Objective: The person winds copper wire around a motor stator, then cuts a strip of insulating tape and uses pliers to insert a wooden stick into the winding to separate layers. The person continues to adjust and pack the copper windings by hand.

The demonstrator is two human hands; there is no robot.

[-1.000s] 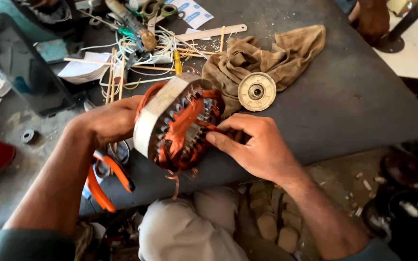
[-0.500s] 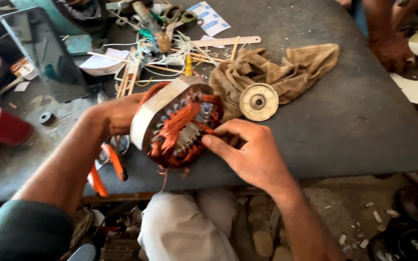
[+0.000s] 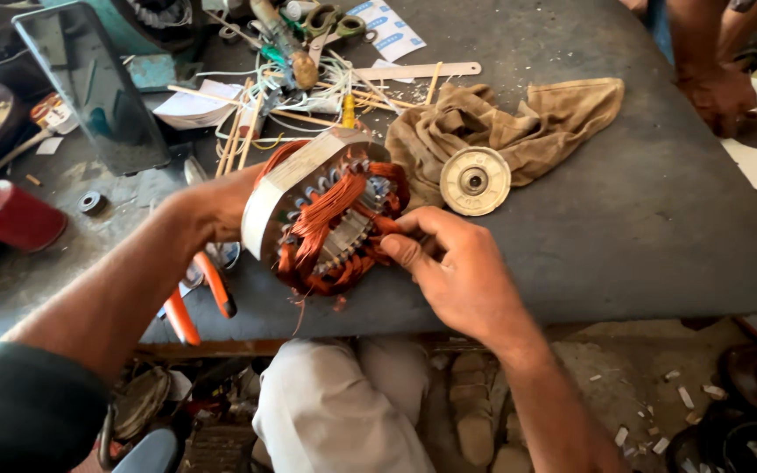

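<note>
Your left hand [image 3: 212, 206] still grips the motor stator [image 3: 321, 215] tilted at the table edge [image 3: 571, 280] — it has rolled slightly toward you. Your right hand [image 3: 449, 263], fingers now pinching the copper winding [image 3: 330, 215], has slid lower — so the coil work goes on.

Head camera looks steeply down, close over the workbench [image 3: 624, 228].

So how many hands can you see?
3. The left hand holds the wire-wound ring from behind, the right hand pinches its orange wires, and another person's hand rests top right. Others may be hidden.
</note>
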